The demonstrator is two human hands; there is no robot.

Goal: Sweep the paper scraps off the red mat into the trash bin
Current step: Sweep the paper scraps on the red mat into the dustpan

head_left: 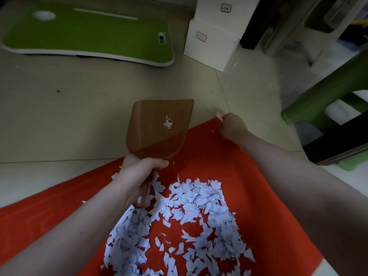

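Your left hand is gripping the brown dustpan by its handle, over the red mat's far corner; your right hand is curling round a small pink object there; the paper scraps are lying heaped mid-mat; you should be lowering the pan's lip flat against the mat beside that heap.

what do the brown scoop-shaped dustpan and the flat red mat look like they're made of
Brown scoop-shaped dustpan: probably thin rigid plastic, smooth and translucent, since the flat red mat shows through its lower part. The mat: looks like felt or similar soft cloth, matte, no shine; exact fibre unclear.
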